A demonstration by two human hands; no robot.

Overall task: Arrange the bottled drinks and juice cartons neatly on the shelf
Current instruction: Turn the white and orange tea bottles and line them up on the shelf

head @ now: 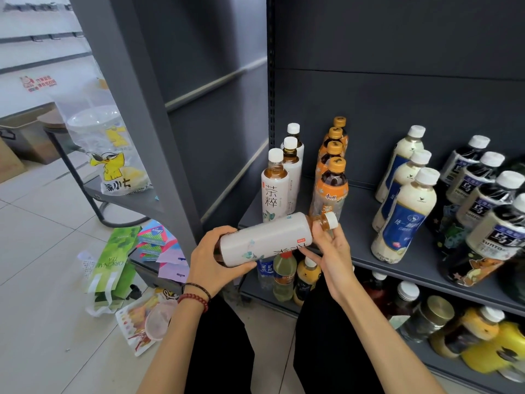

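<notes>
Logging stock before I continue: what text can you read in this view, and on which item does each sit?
"茶粹": front white-label tea bottle, standing on the shelf.
"ORIGINAL TEA": green bag on the floor, upside down.
"SUNTO", cut off: dark bottle at right.
"统一": blue-label milky bottle.
Too blurred or covered to read: held bottle, orange-cap bottles, tissue packs.

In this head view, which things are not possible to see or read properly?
- Head view: the base of the tea bottle is hidden in the left hand; the right hand covers part of its label.
- Head view: the lower-shelf bottles stand partly behind that bottle and the hands.
- Head view: the rightmost Suntory bottles are cut by the frame edge.
- Head view: labels of the rear orange-capped bottles, behind the front one.
</notes>
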